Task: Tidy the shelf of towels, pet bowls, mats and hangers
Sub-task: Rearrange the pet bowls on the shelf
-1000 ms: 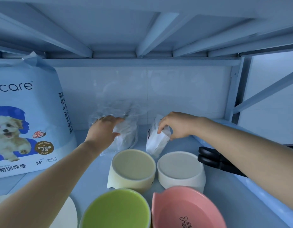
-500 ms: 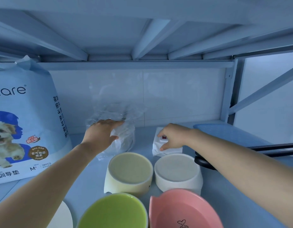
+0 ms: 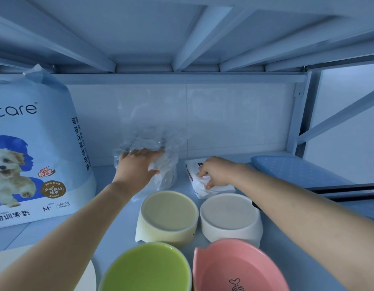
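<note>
Shelf [image 3: 104, 177], near its back edge: the left hand [image 3: 135, 169] clasps a clear bag of towels [image 3: 168, 164] in its fingers [image 3: 148, 153], the right hand [image 3: 219, 171] pinches a white packet [image 3: 194, 180] beside it.

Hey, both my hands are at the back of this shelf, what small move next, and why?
Probably release the right hand from the white plastic packet: it lies flat on the shelf behind the round white bowl, while the left hand grips the crinkled clear plastic bag beside it.
</note>
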A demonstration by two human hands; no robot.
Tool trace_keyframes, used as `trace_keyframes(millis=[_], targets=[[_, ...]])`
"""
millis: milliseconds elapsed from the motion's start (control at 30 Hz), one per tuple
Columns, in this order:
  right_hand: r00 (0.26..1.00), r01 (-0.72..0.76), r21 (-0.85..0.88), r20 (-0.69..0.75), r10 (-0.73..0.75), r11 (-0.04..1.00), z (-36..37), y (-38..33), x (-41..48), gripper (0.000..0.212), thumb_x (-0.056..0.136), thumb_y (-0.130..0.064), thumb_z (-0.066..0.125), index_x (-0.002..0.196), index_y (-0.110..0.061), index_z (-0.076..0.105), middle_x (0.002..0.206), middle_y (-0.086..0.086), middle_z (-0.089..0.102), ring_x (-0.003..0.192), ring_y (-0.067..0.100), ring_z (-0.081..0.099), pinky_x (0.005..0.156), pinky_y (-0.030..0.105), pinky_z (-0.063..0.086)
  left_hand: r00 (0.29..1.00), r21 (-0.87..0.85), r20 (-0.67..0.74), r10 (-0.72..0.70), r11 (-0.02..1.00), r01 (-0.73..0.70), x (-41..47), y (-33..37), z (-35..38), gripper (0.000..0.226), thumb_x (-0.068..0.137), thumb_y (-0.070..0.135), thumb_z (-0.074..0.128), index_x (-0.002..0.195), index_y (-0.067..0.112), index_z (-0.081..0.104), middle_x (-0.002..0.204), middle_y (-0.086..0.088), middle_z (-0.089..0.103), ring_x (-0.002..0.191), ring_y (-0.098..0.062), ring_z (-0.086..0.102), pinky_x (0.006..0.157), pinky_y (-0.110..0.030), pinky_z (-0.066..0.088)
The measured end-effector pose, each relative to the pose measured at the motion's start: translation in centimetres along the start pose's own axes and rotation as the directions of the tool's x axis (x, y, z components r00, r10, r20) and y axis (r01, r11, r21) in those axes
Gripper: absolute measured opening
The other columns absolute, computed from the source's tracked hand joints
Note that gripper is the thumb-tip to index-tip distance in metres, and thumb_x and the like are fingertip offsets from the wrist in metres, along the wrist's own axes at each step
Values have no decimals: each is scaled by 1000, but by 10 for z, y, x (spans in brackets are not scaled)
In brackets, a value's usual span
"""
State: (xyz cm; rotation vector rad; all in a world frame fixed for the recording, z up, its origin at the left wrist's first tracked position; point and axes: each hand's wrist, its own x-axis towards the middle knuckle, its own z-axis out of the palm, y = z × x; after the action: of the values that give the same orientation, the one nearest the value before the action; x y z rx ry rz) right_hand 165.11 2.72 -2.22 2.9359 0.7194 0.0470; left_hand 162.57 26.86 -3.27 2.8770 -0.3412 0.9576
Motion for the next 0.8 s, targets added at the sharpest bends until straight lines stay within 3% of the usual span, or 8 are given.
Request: trace_keyframes(millis=[67,167,200,300,433,633,733,800], targets=[[1000,3,25,-18,-3,1000,1,-1,1,26,75,-20,72,68,-11,49,84,8,53,81,26,48,62,30,32,1000,22,-6,-4,1000,4,1,5,1,54,86,40,61,136,42,40,131,11,54,119,-18,49,97,-34,32],[1000,-11,43,-28,12,999,-3,-7,0,17,76,-21,73,82,-10,61,84,1,47,82,21,44,62,28,30,1000,38,-8,4,999,-4,1,7,1,55,87,42,59,137,42,38,132,11,52,120,-19,48,97,-34,33],[999,-16,43,-31,17,999,-4,-8,-1,16,77,-22,73,78,-14,58,80,-3,45,82,21,43,59,27,31,1000,37,-2,20,999,-20,0,5,0,56,87,43,59,138,41,36,132,11,52,121,-19,47,97,-34,33],[999,-44,7,-28,44,999,-10,-9,-7,46,75,-29,74,59,-22,32,64,-4,33,74,21,39,50,26,24,992,21,28,125,992,-125,-4,-5,-6,65,84,44,61,142,40,30,133,9,47,121,-18,46,99,-35,33],[996,-67,-93,50,72,993,-17,-10,-14,51,77,-34,73,59,-19,28,63,-2,31,74,21,37,48,26,22,988,93,-17,153,984,-151,-11,-20,-11,69,81,40,67,141,42,33,135,8,44,124,-18,43,104,-36,29],[997,-76,-149,17,79,986,-16,-28,-3,26,80,-29,71,74,-11,53,85,5,55,81,21,44,51,25,30,996,28,-56,74,997,-73,-16,-15,-1,58,85,31,65,138,37,41,132,7,51,120,-21,47,105,-37,27],[996,-88,-108,24,91,990,-12,-30,0,30,81,-32,70,97,-9,61,109,8,61,89,21,51,67,24,37,996,61,-41,73,996,-71,-15,-13,1,59,88,33,61,141,38,35,137,8,46,126,-19,42,108,-38,23],[996,-71,-85,49,75,994,-12,-26,-2,27,82,-34,68,93,-12,57,114,8,59,96,22,53,74,27,39,997,90,-30,73,994,-70,-17,-13,0,61,88,34,59,142,37,31,142,5,39,130,-19,36,111,-41,21]])
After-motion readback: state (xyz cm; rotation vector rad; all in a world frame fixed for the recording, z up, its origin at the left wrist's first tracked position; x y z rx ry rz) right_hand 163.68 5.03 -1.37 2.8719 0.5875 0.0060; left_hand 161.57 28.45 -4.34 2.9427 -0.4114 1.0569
